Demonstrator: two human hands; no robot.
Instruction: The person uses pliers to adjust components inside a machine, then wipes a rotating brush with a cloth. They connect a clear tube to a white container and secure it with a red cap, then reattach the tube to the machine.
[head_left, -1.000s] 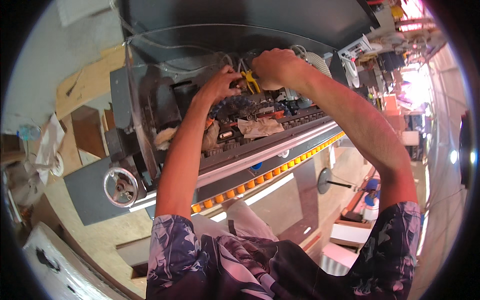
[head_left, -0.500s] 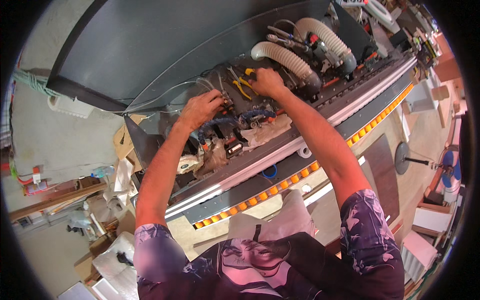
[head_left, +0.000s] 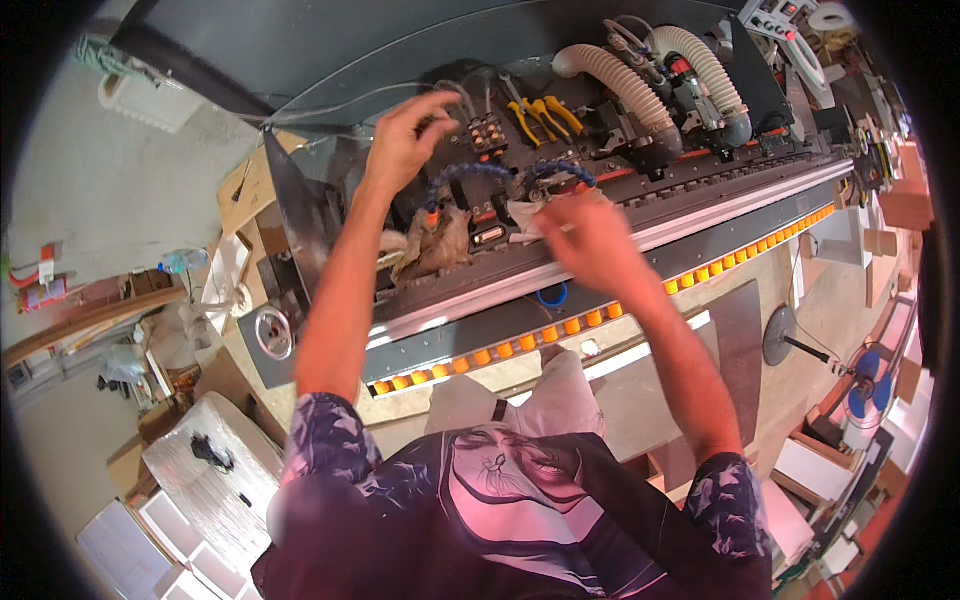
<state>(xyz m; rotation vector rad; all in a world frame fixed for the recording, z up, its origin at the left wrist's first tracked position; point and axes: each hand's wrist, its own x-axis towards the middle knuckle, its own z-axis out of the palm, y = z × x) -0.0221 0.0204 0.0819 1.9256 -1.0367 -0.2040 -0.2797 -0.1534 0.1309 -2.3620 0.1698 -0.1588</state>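
Fingers of the left hand (head_left: 402, 145) are bent, with a gap between the thumb and the fingertips. It is near the back edge of the machine (head_left: 460, 337), just left of a small block of air fittings (head_left: 488, 134). The right hand (head_left: 592, 240) is blurry, near the front edge. I cannot tell if its fingers are wide or narrow, or holding anything. Beside it is a pale crumpled sheet (head_left: 524, 214), partly hidden. Between the hands, bendy blue hoses (head_left: 470, 171) curve over dark parts. A crumpled brown sheet (head_left: 437, 248) lies to their left, closer to the front edge. Pliers with yellow handles (head_left: 523, 122) lie right of the block, toward the back edge. Farther right, two fat, cream ribbed hoses (head_left: 628, 86) bend down. Orange rollers (head_left: 505, 349) line the front edge. A round handwheel (head_left: 273, 333) is at the front left corner.
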